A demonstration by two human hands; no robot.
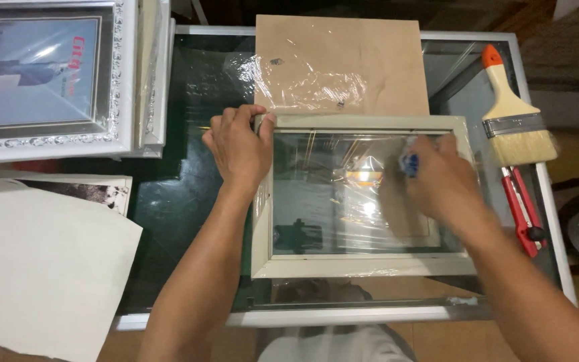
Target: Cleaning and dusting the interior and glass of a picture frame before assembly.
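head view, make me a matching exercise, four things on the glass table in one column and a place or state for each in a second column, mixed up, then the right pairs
Things:
1. cream picture frame
2. paint brush
3. red cutter
4. brown backing board

Places or states:
A. lies at the far side of the table, partly under crinkled clear film
B. held at its top left corner by the left hand
C. lies by the right edge, orange tip on its handle
D. lies just nearer than the bristles, by the right edge

Pairs: 1-B, 2-C, 3-D, 4-A
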